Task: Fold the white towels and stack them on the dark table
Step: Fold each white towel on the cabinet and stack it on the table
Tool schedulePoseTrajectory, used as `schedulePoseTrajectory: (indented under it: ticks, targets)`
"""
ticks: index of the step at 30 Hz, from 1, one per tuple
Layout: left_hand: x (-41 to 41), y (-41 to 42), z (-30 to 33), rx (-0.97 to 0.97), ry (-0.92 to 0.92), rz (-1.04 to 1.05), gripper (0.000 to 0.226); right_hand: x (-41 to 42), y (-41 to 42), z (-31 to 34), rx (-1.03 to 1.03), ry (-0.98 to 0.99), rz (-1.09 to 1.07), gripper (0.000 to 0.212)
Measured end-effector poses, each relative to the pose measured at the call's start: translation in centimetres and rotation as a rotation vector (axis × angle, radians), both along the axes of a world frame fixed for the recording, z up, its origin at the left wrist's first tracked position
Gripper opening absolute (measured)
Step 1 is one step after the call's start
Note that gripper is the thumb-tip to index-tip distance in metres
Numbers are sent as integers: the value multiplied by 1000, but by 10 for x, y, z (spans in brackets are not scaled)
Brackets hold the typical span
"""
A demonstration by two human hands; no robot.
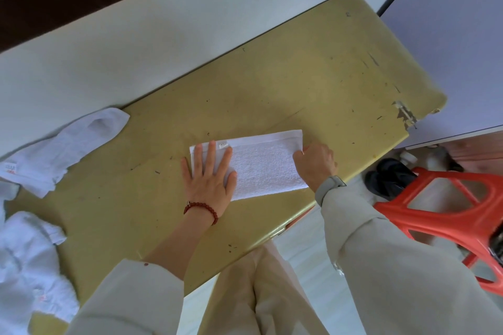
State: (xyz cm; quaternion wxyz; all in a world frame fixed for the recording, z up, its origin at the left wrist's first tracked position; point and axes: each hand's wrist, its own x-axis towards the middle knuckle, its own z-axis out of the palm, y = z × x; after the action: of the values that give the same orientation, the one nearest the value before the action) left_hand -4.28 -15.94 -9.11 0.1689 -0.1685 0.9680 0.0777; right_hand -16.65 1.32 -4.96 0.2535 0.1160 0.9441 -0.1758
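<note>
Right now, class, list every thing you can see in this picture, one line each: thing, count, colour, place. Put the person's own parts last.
Folded towel: one, white, on the table's near right part, under both hands.
Unfolded towels: a loose heap, count unclear, white, at the table's left end.
Table: one, yellowish with scuffs, set against the wall.
Stool: one, red plastic, on the floor at the right.
Dark shoe: one visible, black, on the floor by the stool.
Bead bracelet: one, red, on the left wrist.
Watch: one, grey, on the right wrist.
Left hand: flat, pressing the towel's left end.
Right hand: pinching the towel's right edge.
</note>
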Motion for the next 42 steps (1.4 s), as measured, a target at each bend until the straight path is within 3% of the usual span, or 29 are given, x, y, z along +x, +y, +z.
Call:
schedulePoseTrajectory:
  ticks: [3,8,11,16,20,24,30,42]
  targets:
    - [-1,0,2,4,-17,-2,68,7,0,4,-93,47,-13,15]
    - [-3,-1,6,38,-32,-18,69,3,9,11,-394,-34,-296,22]
    - [-3,-4,12,95,76,-17,66,-6,12,18,-470,-57,-361,22]
    - [7,-9,13,141,217,-93,48,-26,13,38,-367,180,-174,19]
    - [10,-11,12,136,215,-89,56,-18,-6,49,-365,283,25,19]
    - [17,-15,4,157,179,-69,75,14,-37,42,-453,140,203,22]
    - [33,-26,-6,122,176,-117,76,41,-73,26,-504,-85,254,28]
    - [36,-26,-11,110,218,-97,72,61,-91,5,-405,-55,376,31]
